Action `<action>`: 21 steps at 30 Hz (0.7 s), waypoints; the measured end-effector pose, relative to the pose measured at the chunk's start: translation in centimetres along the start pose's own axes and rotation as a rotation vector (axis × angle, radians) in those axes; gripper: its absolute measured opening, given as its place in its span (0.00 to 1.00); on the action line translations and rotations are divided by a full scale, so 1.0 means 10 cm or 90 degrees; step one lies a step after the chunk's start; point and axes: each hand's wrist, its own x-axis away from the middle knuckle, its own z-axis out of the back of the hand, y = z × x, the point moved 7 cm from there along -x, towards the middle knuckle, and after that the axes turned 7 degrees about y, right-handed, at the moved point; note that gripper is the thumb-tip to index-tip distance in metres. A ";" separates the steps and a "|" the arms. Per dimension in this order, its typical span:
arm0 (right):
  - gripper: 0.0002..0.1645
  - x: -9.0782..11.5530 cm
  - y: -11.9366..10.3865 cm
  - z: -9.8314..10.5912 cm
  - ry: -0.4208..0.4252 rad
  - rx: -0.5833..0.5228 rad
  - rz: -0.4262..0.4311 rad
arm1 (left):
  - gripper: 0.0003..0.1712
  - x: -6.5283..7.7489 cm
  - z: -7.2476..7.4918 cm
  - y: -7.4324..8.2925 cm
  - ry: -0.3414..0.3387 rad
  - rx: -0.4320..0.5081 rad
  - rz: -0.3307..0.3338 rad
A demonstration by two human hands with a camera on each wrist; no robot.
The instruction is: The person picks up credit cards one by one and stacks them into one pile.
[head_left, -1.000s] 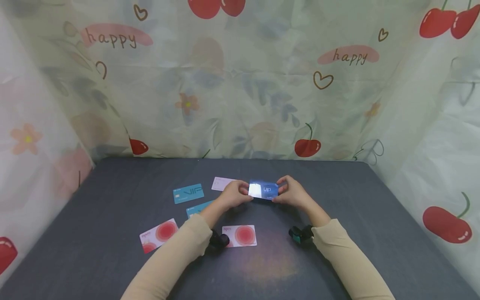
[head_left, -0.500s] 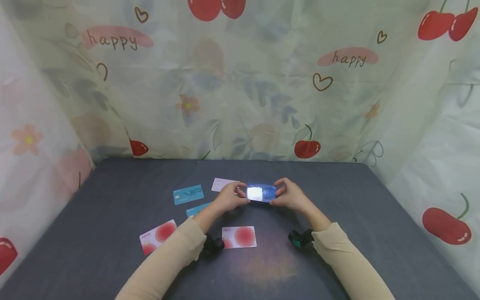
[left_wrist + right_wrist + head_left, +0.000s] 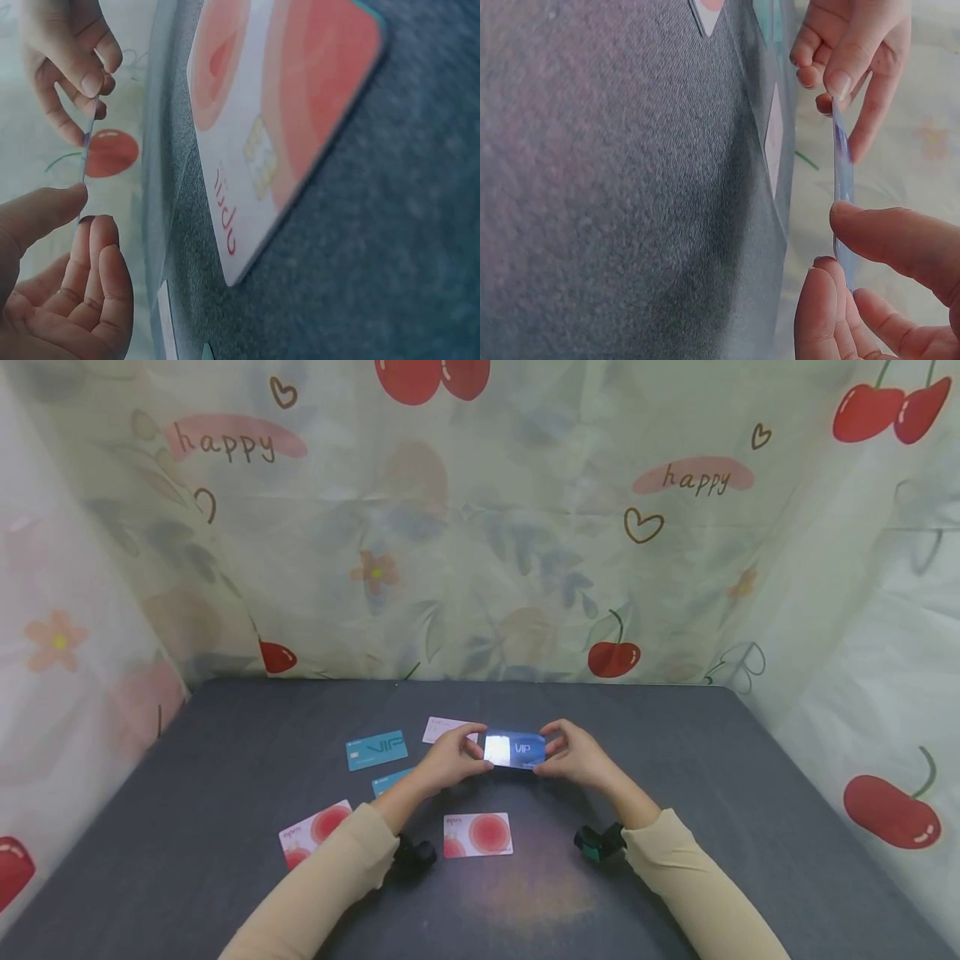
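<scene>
A shiny dark-blue VIP card [image 3: 522, 749] is held up between both hands above the dark table, its printed face toward the head camera and a bright glare on its left half. My left hand [image 3: 452, 758] pinches the card's left end between thumb and fingers. At the opposite end my right hand [image 3: 576, 753] grips it the same way. Seen from the right wrist, the card [image 3: 843, 180] appears almost edge-on. The left wrist view also shows it as a thin line, with the left thumb [image 3: 52, 214] against one face.
On the dark table [image 3: 637, 760] lie a teal VIP card [image 3: 377, 750], a second teal card [image 3: 390, 781] partly behind the left arm, and a pale pink card [image 3: 442, 728]. Two red-circle cards lie nearer, one at left [image 3: 315, 828], one at centre [image 3: 487, 834]. A printed curtain [image 3: 480, 527] stands behind.
Both hands have shifted slightly left and a little nearer with the blue card between them. The left forearm has moved left, uncovering the whole central red-circle card.
</scene>
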 end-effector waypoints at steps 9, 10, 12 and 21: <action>0.36 0.03 -0.02 -0.03 -0.012 -0.018 0.010 | 0.34 0.04 0.05 -0.01 -0.010 0.024 -0.014; 0.36 0.04 -0.02 -0.04 -0.014 -0.017 0.010 | 0.34 0.04 0.05 -0.02 -0.010 0.025 -0.014; 0.36 0.04 -0.02 -0.04 -0.016 -0.017 0.010 | 0.34 0.05 0.05 -0.02 -0.013 0.026 -0.012; 0.35 0.07 -0.05 -0.07 -0.018 -0.025 0.015 | 0.33 0.10 0.08 -0.08 -0.008 0.006 0.025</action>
